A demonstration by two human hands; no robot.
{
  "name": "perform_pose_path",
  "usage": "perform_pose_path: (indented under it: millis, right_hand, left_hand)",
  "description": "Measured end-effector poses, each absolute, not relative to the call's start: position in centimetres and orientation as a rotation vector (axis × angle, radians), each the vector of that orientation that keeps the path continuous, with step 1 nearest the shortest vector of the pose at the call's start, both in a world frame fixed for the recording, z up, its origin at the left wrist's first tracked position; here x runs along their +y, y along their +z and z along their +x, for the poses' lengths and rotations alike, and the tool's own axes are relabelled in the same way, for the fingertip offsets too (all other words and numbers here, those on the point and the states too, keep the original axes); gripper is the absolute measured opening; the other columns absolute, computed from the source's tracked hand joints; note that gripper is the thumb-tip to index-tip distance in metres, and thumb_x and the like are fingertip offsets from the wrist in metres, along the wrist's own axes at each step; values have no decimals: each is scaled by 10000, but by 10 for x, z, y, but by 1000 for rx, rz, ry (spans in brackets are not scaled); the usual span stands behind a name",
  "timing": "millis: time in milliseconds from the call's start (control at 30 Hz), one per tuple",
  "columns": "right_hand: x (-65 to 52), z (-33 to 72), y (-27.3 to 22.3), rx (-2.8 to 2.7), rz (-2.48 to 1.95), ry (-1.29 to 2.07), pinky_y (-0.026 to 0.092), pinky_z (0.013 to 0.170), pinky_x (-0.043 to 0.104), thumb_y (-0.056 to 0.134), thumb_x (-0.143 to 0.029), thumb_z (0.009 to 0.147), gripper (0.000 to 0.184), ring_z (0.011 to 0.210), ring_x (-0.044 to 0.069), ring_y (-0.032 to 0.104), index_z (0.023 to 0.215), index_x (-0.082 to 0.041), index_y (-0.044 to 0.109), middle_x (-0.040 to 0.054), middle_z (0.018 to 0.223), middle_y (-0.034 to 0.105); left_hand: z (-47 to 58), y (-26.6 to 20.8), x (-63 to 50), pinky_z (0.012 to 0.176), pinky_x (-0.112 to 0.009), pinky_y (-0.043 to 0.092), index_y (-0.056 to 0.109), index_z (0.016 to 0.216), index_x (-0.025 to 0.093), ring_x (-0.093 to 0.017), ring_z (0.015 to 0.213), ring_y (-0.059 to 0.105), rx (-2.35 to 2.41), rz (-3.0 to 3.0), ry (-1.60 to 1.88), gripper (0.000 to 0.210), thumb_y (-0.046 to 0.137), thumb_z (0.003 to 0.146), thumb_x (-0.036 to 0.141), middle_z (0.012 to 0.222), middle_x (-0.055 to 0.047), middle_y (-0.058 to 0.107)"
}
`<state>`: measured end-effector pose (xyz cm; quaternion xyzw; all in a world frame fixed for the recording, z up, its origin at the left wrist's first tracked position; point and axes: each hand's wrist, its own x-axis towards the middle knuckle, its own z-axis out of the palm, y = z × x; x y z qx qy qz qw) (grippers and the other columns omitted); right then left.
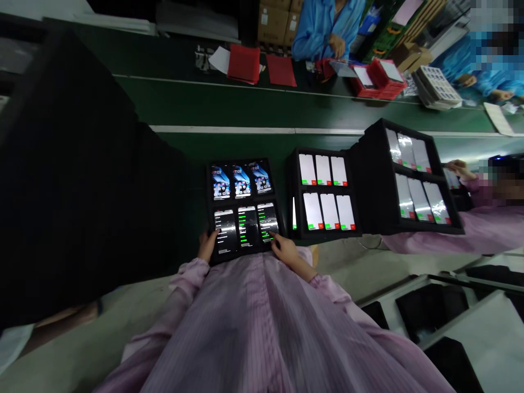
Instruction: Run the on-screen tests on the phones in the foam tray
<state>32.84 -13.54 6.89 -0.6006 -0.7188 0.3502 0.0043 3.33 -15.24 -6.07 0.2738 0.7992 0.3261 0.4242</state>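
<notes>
Lying at the near edge of the worktop (229, 109) was one black tray (245, 202), with six lit phones (241, 180) in two rows. Left hand (207, 245): at the tray's left edge, near its lower corner; whether its fingers pinched the rim could not be told. Right hand (285, 250): one finger stretched to the lower-right phone; other fingers partly hidden, grip undeterminable. Handling, as judged: phones stiff, slick, breakable; loaded tray fairly heavy. Best hold was probably both side rims, kept level.
</notes>
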Motion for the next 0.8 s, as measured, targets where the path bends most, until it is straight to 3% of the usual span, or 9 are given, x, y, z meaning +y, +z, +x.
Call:
perform_pose_path:
  millis: [200,433,700,800]
  right_hand:
    - [-137,330,64,-2199,-1857,1088,581,930,310,578,-161,943,258,1071,232,760,1135,-223,738,79,1324,734]
    - [-129,332,61,-2171,-1837,1055,577,877,298,601,-204,948,170,973,214,769,1036,-237,743,62,1236,773]
    - [-102,317,60,-2201,-1863,1018,570,903,315,540,-242,997,397,1022,231,761,1381,-222,637,71,1177,788]
    - [-96,314,59,-2217,-1866,1017,568,921,321,525,-245,1007,418,1058,235,755,1416,-225,612,74,1228,773]
  left_hand:
    - [32,-61,-137,1250,-463,287,625,1298,180,-331,1488,413,2040,646,797,563,577,863,536,1418,-174,611]
    - [31,-61,-130,1249,-485,289,609,1308,162,-358,1476,424,2064,602,765,611,630,833,545,1398,-203,598]
    - [31,-56,-138,1229,-445,332,587,1367,180,-325,1471,436,2027,596,773,629,586,854,544,1449,-172,574]
    - [31,-59,-140,1205,-419,371,598,1367,197,-310,1444,473,2009,605,797,611,578,859,535,1446,-157,584]
